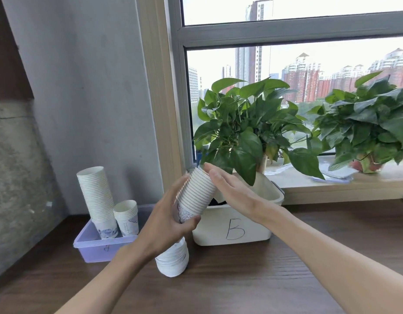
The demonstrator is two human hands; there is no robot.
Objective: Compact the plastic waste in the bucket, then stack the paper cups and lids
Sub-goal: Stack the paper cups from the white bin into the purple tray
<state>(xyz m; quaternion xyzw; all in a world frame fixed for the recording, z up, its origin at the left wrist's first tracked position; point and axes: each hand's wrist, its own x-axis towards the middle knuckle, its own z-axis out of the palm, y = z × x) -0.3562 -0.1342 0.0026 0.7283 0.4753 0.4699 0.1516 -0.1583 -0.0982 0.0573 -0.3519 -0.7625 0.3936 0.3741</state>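
My left hand point(164, 223) grips the base of a tilted stack of white paper cups point(197, 193), its mouth leaning up and to the right. My right hand point(227, 189) lies flat and open against the stack's upper end, fingers straight. Beneath my left hand a short stack of white lids point(173, 261) stands on the wooden table. A white bucket marked "B" point(232, 230) sits just behind, something dark showing inside it. At the left, a purple tray point(94, 248) holds a tall cup stack point(97, 196) and a shorter cup stack point(127, 217).
A grey wall closes off the left side. Two leafy potted plants point(246, 125) point(368, 123) stand on the window sill behind the bucket, one leaf hanging over it. Papers point(336, 175) lie on the sill. The dark wooden table point(252, 279) stretches right and toward me.
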